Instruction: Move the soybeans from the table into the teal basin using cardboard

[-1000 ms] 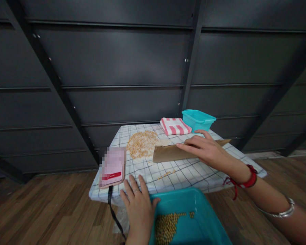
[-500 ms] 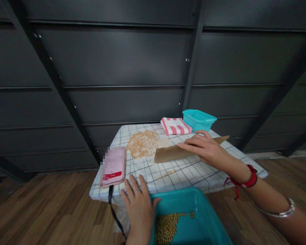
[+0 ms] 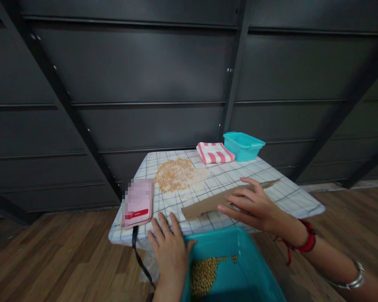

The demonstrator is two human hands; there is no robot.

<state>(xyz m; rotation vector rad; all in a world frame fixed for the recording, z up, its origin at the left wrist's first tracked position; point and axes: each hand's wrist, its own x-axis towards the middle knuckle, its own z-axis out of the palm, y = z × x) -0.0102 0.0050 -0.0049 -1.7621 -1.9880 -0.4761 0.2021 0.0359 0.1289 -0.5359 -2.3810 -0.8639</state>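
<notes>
My right hand (image 3: 253,205) is closed on a long strip of brown cardboard (image 3: 208,203) standing on edge across the checked tablecloth (image 3: 271,184), close to the table's near edge. My left hand (image 3: 170,247) rests flat with fingers apart against the rim of a big teal tub (image 3: 239,268) held below the table edge; the tub holds a patch of yellow beans (image 3: 204,274). A pile of the same beans (image 3: 174,174) lies further back on the cloth.
A pink phone (image 3: 137,202) with a black cable hanging down lies at the table's left near corner. A red-and-white striped cloth (image 3: 214,152) and a small teal box (image 3: 244,146) sit at the back. Dark metal panels stand behind; wooden floor surrounds the table.
My right hand has dragged the cardboard strip from mid-table toward the near edge, over the spot where a few loose beans lay. My left hand and the tub stayed put.
</notes>
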